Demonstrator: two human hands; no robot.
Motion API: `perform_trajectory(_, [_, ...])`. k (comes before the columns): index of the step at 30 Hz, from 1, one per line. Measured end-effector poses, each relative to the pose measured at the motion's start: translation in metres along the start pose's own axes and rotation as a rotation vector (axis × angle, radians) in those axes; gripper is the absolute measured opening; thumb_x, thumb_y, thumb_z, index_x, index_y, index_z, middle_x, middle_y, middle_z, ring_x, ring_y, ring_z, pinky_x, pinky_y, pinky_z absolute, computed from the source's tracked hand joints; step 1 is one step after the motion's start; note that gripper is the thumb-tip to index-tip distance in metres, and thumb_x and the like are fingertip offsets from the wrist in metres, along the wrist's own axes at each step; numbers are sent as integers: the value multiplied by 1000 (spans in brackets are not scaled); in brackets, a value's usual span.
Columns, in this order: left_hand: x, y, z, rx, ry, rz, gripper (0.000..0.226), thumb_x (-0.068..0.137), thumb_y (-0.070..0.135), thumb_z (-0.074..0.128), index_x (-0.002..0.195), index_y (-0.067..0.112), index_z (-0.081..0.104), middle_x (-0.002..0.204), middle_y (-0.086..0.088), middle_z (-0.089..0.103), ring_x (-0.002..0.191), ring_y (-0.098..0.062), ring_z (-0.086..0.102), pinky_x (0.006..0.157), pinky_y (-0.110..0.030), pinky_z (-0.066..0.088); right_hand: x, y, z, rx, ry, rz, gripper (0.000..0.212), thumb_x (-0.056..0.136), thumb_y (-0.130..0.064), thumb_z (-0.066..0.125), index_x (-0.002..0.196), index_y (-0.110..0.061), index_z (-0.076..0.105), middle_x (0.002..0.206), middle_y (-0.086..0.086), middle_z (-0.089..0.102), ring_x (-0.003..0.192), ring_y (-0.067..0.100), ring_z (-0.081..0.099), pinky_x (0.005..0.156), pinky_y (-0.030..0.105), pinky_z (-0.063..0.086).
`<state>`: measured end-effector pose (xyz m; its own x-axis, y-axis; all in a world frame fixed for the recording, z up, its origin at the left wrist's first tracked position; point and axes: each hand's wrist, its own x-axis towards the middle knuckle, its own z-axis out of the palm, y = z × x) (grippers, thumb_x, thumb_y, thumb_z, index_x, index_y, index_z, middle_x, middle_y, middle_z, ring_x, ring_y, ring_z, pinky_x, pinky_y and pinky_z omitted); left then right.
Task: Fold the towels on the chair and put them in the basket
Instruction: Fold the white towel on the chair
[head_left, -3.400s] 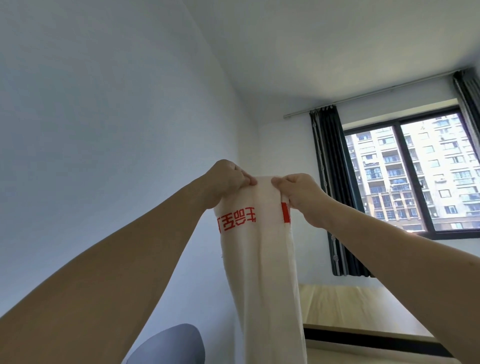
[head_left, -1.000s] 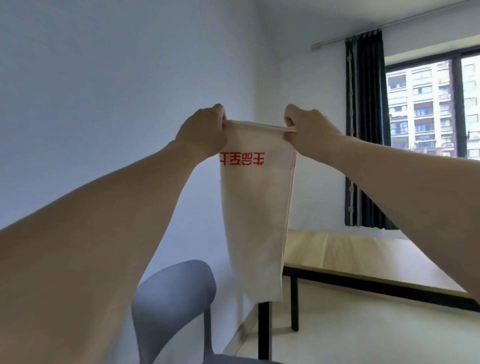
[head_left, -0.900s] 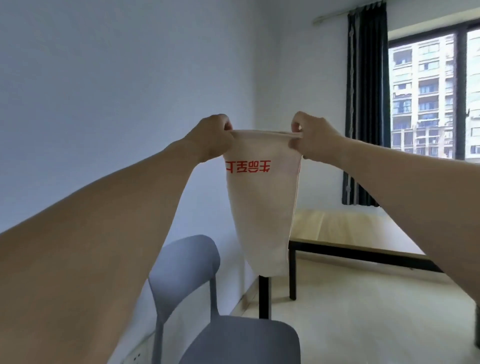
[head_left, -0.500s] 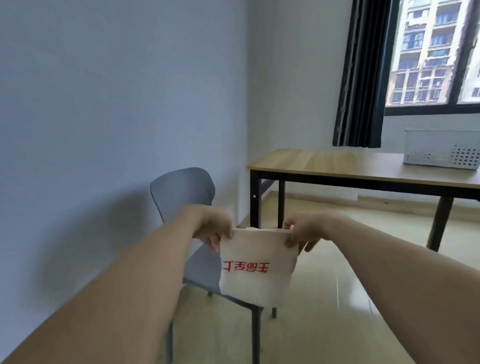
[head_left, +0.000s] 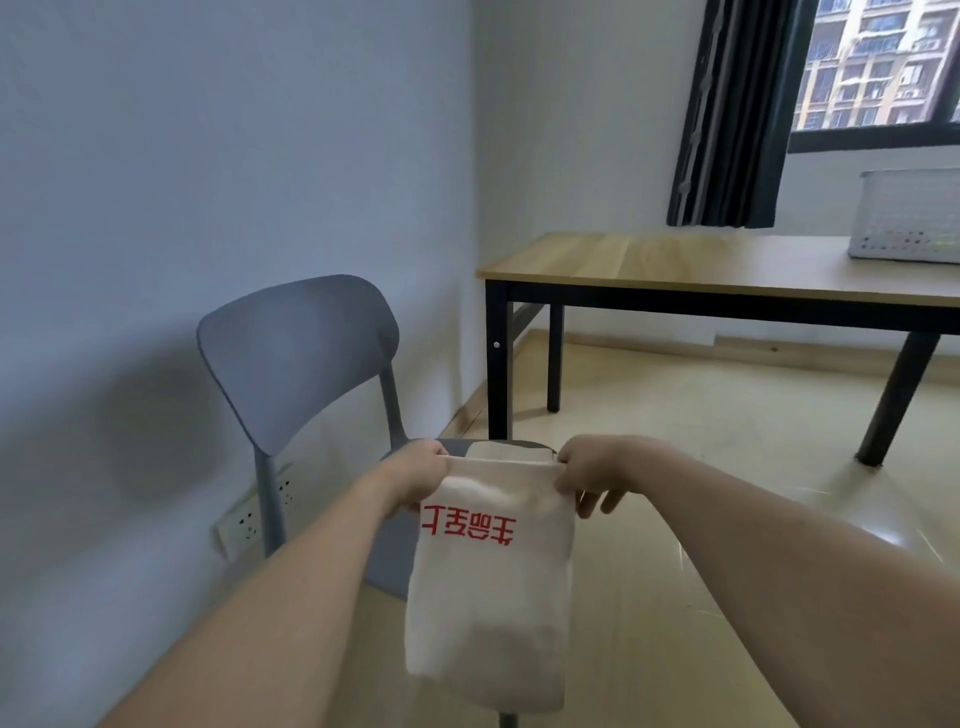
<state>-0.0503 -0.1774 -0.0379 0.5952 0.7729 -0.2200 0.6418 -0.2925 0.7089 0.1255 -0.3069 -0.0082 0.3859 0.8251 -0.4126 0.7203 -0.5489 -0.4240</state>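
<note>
A white towel (head_left: 488, 613) with red printed characters hangs folded in front of me. My left hand (head_left: 415, 475) pinches its top left corner and my right hand (head_left: 589, 475) pinches its top right corner, holding the top edge taut. The towel hangs over the seat of a grey chair (head_left: 296, 358), hiding most of the seat. A white perforated basket (head_left: 906, 215) stands on the wooden table (head_left: 675, 260) at the far right.
The chair stands against the pale wall, with a power strip (head_left: 249, 522) beside its leg. The table has black legs and sits under a window with a dark curtain (head_left: 727, 114). Light floor stretches to the right.
My view and hands have dropped from high up to chair level. The towel, long and hanging before, is now folded shorter. Both hands still hold its top corners.
</note>
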Motion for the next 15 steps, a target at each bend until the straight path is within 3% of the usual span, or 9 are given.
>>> perform_trajectory(2, [46, -1, 4, -33, 89, 11, 17, 86, 16, 38, 91, 14, 54, 100, -17, 67, 88, -30, 65, 76, -40, 54, 41, 5, -10, -8, 73, -7, 15, 91, -13, 45, 100, -11, 57, 97, 7, 66, 79, 18, 63, 69, 30, 53])
perform_trajectory(5, [109, -6, 21, -67, 154, 26, 18, 92, 13, 36, 98, 12, 53, 95, -10, 61, 80, -21, 58, 61, -31, 46, 108, 17, -15, -22, 173, -1, 11, 90, -13, 45, 84, -14, 54, 84, 4, 56, 75, 20, 53, 58, 26, 45])
perform_trajectory(9, [186, -23, 53, -183, 217, 42, 17, 99, 20, 37, 108, 14, 49, 98, -6, 60, 82, -16, 59, 58, -26, 46, 189, 39, -9, 65, 320, -4, 27, 93, -10, 42, 67, -19, 43, 81, 2, 51, 72, 17, 47, 52, 23, 32])
perform_trajectory(12, [231, -44, 78, -181, 253, 58, 15, 98, 23, 34, 96, 21, 49, 104, -8, 59, 88, -21, 61, 69, -32, 54, 232, 61, 1, 82, 352, -9, 14, 90, -8, 43, 82, -13, 54, 98, 6, 57, 90, 22, 53, 66, 25, 41])
perform_trajectory(15, [256, -57, 93, -61, 273, 107, 23, 90, 18, 32, 94, 32, 50, 112, -4, 51, 97, -23, 56, 82, -36, 55, 256, 76, 13, 170, 340, -60, 24, 88, -5, 45, 106, -14, 59, 113, 5, 57, 101, 22, 53, 79, 28, 45])
